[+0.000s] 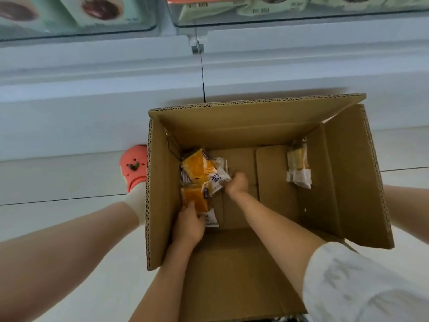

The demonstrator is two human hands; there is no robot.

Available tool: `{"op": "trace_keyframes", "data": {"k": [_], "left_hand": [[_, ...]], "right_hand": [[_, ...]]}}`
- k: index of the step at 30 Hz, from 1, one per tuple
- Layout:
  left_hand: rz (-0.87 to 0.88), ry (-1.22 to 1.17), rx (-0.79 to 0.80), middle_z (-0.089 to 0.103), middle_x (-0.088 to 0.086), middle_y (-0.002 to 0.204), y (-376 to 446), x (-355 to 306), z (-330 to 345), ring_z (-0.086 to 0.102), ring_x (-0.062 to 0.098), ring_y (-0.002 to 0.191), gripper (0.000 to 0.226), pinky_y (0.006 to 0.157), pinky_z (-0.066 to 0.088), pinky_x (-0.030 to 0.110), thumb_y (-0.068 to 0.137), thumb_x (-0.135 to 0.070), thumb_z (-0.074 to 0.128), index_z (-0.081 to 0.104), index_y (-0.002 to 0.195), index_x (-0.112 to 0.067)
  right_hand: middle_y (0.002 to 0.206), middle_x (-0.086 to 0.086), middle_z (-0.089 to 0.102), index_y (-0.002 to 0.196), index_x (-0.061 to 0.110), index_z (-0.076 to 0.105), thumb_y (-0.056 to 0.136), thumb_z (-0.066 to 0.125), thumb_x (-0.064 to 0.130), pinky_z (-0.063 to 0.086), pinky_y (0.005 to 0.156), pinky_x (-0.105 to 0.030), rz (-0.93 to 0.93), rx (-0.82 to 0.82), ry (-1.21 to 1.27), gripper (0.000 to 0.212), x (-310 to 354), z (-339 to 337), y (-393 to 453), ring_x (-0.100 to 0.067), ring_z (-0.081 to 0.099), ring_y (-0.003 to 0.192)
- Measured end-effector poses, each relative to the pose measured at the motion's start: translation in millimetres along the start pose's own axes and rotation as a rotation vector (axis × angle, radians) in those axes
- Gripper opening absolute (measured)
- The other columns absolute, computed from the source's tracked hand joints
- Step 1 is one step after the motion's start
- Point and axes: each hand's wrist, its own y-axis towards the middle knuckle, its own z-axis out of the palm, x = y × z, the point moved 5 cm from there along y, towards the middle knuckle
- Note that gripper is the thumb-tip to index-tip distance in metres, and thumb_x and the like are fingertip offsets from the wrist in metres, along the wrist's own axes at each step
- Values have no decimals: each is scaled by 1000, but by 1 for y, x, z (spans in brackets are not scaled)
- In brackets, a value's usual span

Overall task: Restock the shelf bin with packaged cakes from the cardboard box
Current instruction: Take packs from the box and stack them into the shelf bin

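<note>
Looking straight down from the head camera, I see both bare arms reaching into an open cardboard box that stands on a pale tiled floor against the white base of a shelf unit. My left hand is curled round the near end of an orange packaged cake, fingers clamped on its wrapper. My right hand is closed in a fist-like curl at the white end of a second orange packaged cake; it appears to pinch that wrapper, though the fingertips are hidden. Both packets lie low in the box's left part, overlapping one another, with further wrappers partly visible beneath them. A third, paler packet leans against the box's right inner wall, well apart from both hands. Above, at the top edge, clear shelf bins hold pale green packets. A coral clog shows on the floor just left of the box.
</note>
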Motion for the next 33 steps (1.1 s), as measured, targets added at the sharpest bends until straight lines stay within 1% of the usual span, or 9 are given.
{"op": "trace_keyframes", "data": {"k": [3, 7, 11, 13, 16, 19, 24, 30, 33], "left_hand": [[-30, -79, -16, 58, 8, 121, 5, -1, -1, 56, 23, 109, 27, 84, 44, 30, 96, -14, 48, 53, 123, -14], [-49, -226, -56, 55, 11, 127, 4, -4, -8, 54, 23, 111, 33, 80, 38, 26, 98, -15, 47, 49, 130, -10], [-60, -413, -135, 57, 11, 127, 2, -13, -23, 55, 26, 113, 35, 86, 40, 28, 100, -24, 45, 51, 131, -9], [-23, -591, -103, 62, 5, 118, -2, -29, -32, 58, 21, 106, 36, 88, 42, 31, 98, -39, 45, 56, 123, -16], [50, -798, 55, 70, 2, 106, -14, -62, -44, 63, 19, 104, 45, 95, 44, 37, 92, -59, 40, 66, 108, -24], [170, -753, 99, 73, 3, 93, -35, -96, -55, 68, 18, 90, 51, 87, 50, 33, 90, -62, 41, 66, 98, -19], [468, -652, -274, 44, 1, 53, -77, -136, -82, 41, 15, 48, 52, 49, 33, 24, 100, -47, 28, 45, 65, -13], [651, -616, -456, 37, -5, 45, -132, -179, -122, 33, 3, 35, 53, 41, 26, 14, 103, -34, 27, 36, 53, -18], [734, -649, -500, 38, -2, 46, -164, -202, -148, 33, 6, 39, 53, 43, 26, 21, 103, -34, 29, 34, 53, -17]], "right_hand": [[98, -8, 61, 82, 12, 53, 88, 64, 11, 42, 65, -22, -25, 12, 111, 12, 4, -4, -1, -20, 57, 93], [89, -4, 58, 88, 16, 44, 96, 50, 17, 52, 69, -35, -227, -26, 320, 10, 19, -29, -21, -23, 61, 88], [95, -16, 59, 89, 16, 43, 99, 45, 21, 52, 69, -42, -483, -31, 303, 11, 35, -72, -52, -29, 63, 91], [96, -15, 60, 94, 12, 45, 99, 43, 21, 51, 67, -37, -558, -7, 328, 11, 37, -96, -70, -20, 65, 88], [91, 5, 63, 98, 12, 48, 99, 42, 21, 53, 62, -18, -594, 34, 375, 10, 32, -125, -98, 1, 65, 81], [92, 3, 64, 103, 11, 51, 99, 42, 22, 54, 63, -21, -576, -26, 460, 15, 24, -146, -117, -7, 65, 82], [97, -2, 67, 101, 12, 55, 99, 44, 23, 55, 64, -22, -588, -105, 609, 16, 26, -173, -147, -10, 67, 83], [100, -12, 68, 90, 15, 58, 100, 44, 20, 52, 85, -42, -599, -114, 897, 19, 41, -206, -189, -21, 67, 89], [98, -9, 69, 96, 13, 59, 100, 44, 23, 50, 90, -50, -665, -82, 891, 18, 65, -232, -210, -20, 67, 89]]}}
